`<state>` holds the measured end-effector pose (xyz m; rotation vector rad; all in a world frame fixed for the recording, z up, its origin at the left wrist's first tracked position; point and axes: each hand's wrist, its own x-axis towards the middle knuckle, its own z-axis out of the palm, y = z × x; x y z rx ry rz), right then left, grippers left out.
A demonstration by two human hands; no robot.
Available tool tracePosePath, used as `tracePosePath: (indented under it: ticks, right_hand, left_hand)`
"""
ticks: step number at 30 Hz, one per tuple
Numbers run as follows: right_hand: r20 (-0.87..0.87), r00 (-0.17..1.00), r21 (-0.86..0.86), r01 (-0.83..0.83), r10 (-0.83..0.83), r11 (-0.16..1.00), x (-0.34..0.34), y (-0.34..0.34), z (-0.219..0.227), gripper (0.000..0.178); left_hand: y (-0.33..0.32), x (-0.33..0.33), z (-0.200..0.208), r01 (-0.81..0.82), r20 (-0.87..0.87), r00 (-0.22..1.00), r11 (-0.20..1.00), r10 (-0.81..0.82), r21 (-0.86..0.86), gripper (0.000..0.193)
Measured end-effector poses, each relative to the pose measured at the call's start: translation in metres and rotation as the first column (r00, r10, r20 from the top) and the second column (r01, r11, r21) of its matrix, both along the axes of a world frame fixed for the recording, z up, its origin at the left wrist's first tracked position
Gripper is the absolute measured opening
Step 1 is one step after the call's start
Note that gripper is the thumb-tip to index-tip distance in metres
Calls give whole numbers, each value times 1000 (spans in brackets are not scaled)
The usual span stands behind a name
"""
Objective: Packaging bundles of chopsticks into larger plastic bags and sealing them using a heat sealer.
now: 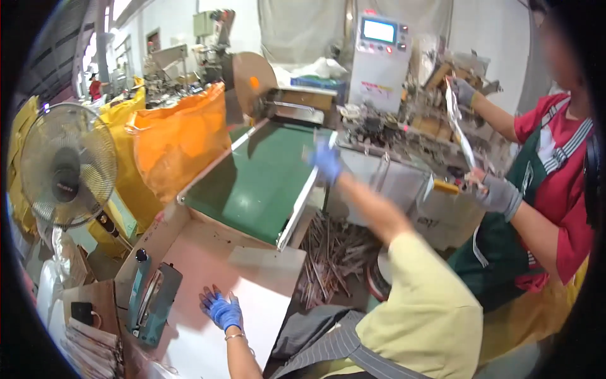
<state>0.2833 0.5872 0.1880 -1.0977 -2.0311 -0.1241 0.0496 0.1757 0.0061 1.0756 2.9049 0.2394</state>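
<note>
Pale tabletop under left hand, fingers spread; right hand outstretched, fingers blurred beyond telling

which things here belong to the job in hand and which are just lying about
Likely part of the job:
- table, under the left hand
- green belt, near the right hand

Likely just about:
- fan
- orange sack
- scraps

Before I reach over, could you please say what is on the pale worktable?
A teal device stands on the left of the pale worktable; the left hand is spread over the surface. Anything beneath them is hidden.
</note>
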Motion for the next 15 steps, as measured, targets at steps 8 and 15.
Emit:
tracePosePath:
  ticks: [8, 15]
  right_hand:
    - [-665, 574, -630, -88, -478, 771, -54, -105, -164, 68]
    - [-286, 858, -852, -25, -426, 523, -58, -118, -114, 88]
  left_hand:
    - [-12, -17, -32, 68, -23, 997, 997, -68, 38, 70]
    - [-2, -28, -11, 14, -120, 992, 995, -26, -95, 63]
